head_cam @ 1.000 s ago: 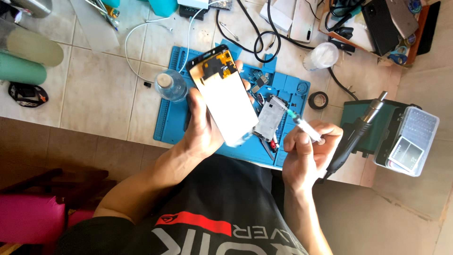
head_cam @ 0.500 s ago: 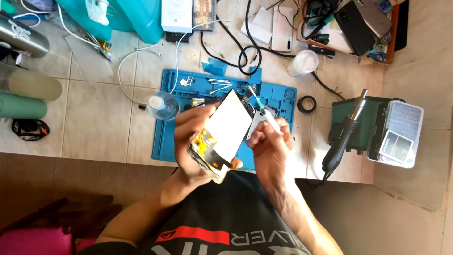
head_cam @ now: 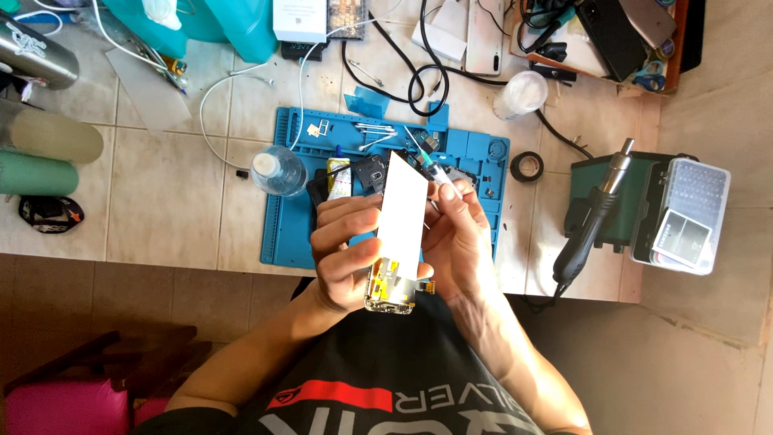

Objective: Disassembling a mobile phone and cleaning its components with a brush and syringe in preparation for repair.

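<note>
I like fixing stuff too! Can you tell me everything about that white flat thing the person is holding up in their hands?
It is a phone screen assembly: a thin, flat rectangle with a plain white back turned toward the camera. Its lower end carries golden flex cables and small metal parts. It is held tilted on its long axis, above the blue work mat. The left hand grips its lower edge; the right hand, holding a syringe, touches the other side.

white phone screen panel (head_cam: 400, 217), upright, syringe (head_cam: 431, 167) beside
</note>
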